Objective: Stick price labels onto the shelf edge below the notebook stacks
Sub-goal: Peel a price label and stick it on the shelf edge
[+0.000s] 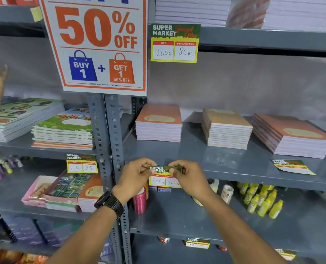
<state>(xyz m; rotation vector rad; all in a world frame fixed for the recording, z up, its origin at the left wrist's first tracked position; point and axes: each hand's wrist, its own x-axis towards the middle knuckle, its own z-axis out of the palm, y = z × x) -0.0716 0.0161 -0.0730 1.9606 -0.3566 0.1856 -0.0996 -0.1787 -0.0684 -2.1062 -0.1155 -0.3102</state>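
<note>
Head view, grey steel shelving. Label (165,177): green, yellow and white card reading "SUPER MARKET", two handwritten price boxes below; held flat against the shelf edge (253,177) at the left end of the right bay, long axis running left to right along the edge, print upright and facing the viewer, lower half hanging below the edge. Left hand (134,178): fingers curled, thumb and forefinger pinching the label's upper left corner; black watch (108,203) on the wrist. Right hand (189,178): thumb and forefinger pinching the upper right part of the label. Notebook stacks: three brown-covered stacks on the shelf above the label, left (158,123), middle (226,129), right (293,137), set apart from one another. Second label (293,166): lying flat and skewed on the shelf top, near the right stack. Third label (81,163): stuck on the left bay's edge under a green stack (63,130). Fourth label (175,43): on the upper shelf edge, marked 160 and 80. Poster (99,42): "50% OFF", on the upright. Yellow bottles (261,201): lower shelf, right.
</note>
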